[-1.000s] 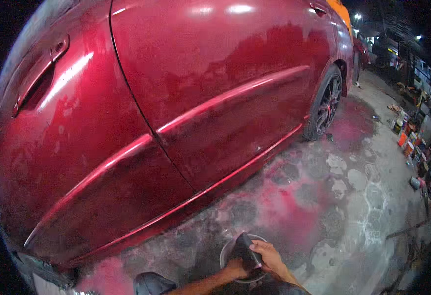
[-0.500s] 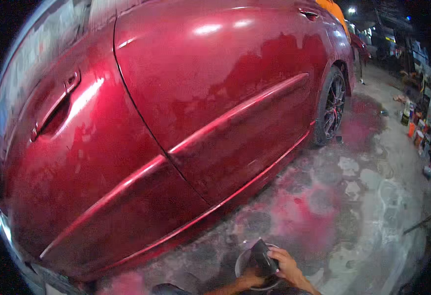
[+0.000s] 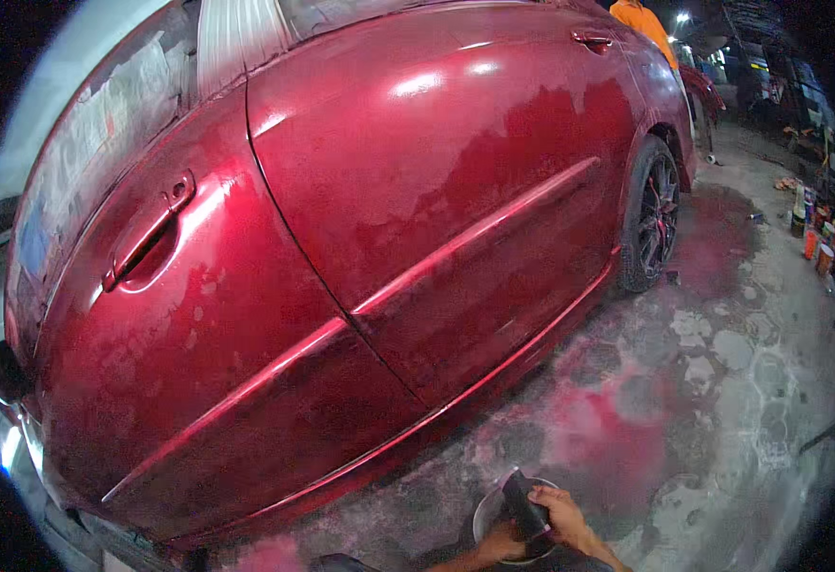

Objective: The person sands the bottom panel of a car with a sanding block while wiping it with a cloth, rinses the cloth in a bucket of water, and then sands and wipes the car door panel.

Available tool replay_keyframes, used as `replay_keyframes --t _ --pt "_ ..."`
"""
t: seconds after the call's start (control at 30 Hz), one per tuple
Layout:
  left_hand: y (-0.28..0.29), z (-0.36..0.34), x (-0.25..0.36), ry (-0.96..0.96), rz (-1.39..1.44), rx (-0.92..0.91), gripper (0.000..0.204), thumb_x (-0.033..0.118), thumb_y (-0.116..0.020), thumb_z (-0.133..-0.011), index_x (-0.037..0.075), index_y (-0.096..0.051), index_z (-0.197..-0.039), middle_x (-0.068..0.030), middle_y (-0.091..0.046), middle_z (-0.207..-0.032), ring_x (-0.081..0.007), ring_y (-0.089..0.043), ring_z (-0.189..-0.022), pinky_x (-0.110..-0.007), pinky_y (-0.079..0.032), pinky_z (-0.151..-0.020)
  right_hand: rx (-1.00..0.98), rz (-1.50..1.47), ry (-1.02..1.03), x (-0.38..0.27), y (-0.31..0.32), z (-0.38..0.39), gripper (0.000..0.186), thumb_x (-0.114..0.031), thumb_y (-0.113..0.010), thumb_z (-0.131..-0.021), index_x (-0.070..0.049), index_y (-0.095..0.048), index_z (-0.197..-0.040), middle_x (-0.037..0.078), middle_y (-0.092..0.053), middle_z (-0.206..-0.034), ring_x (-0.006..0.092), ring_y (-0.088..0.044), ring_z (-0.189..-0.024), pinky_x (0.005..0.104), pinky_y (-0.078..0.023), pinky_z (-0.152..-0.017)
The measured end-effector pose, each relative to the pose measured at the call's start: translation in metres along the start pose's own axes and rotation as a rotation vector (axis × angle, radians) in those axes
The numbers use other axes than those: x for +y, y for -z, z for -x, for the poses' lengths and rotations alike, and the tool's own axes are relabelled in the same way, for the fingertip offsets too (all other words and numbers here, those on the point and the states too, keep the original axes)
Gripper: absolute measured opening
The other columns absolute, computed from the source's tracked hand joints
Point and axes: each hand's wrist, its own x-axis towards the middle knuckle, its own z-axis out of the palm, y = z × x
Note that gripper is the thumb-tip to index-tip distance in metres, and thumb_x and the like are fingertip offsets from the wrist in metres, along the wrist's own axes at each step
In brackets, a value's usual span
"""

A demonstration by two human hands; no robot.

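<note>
At the lower edge, my right hand (image 3: 562, 517) is closed on the right side of a dark rectangular piece (image 3: 524, 502), thumb over its face. My left hand (image 3: 501, 543) grips the lower part of the same piece, its fingers partly in shadow. Whether the piece is a folded sheet or a block is unclear. Both hands are over a round pale-rimmed bucket (image 3: 478, 520) on the floor, whose inside is mostly hidden by them. Beside them stands a red car with a glossy, blotchy front door (image 3: 198, 372) and rear door (image 3: 456, 191).
The car's wheel (image 3: 653, 214) has dark spokes. Pink and red stains mark the grey concrete floor (image 3: 694, 505). Several cans and bottles (image 3: 823, 243) line the far right. A person in an orange top (image 3: 641, 24) is beyond the car's far end. Pale sheeting (image 3: 236, 38) covers the windows.
My view has shifted, so the car and bucket sit slightly lower and farther right. Both hands still hold the dark piece over the bucket, which now tilts a little differently.
</note>
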Motion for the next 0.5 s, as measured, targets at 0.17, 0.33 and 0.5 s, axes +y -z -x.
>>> replay_keyframes --t 0.17,0.33,0.5 --pt "-0.019 -0.012 -0.032 -0.087 -0.246 0.13 0.074 0.063 -0.066 -0.083 0.011 -0.059 -0.136 -0.0197 -0.068 -0.126 -0.0398 -0.064 -0.117 -0.048 -0.052 -0.099 -0.045 -0.067 -0.035 -0.009 -0.004 0.008 0.026 -0.014 -0.068 -0.092 0.0 -0.067 -0.114 0.007 -0.073 -0.099 0.0177 -0.07 -0.086 0.0342 -0.057 -0.077" --pt "-0.032 -0.027 -0.061 0.006 -0.135 0.033 0.065 0.052 -0.071 -0.082 0.001 -0.065 -0.122 -0.024 -0.071 -0.114 -0.0414 -0.067 -0.109 -0.049 -0.055 -0.092 -0.169 -0.186 0.053 -0.021 -0.005 0.02 0.041 -0.023 -0.059 -0.096 0.006 -0.059 -0.125 0.022 -0.071 -0.106 0.0298 -0.073 -0.091 0.0426 -0.06 -0.085" --pt "-0.011 -0.022 -0.036 0.25 -0.064 0.152 0.055 0.047 -0.065 -0.089 -0.001 -0.067 -0.117 -0.0251 -0.072 -0.108 -0.0435 -0.068 -0.105 -0.052 -0.054 -0.088 -0.283 -0.363 0.032 -0.03 -0.002 0.028 0.055 -0.033 -0.051 -0.099 0.01 -0.053 -0.132 0.03 -0.066 -0.117 0.0379 -0.071 -0.095 0.0483 -0.059 -0.087"
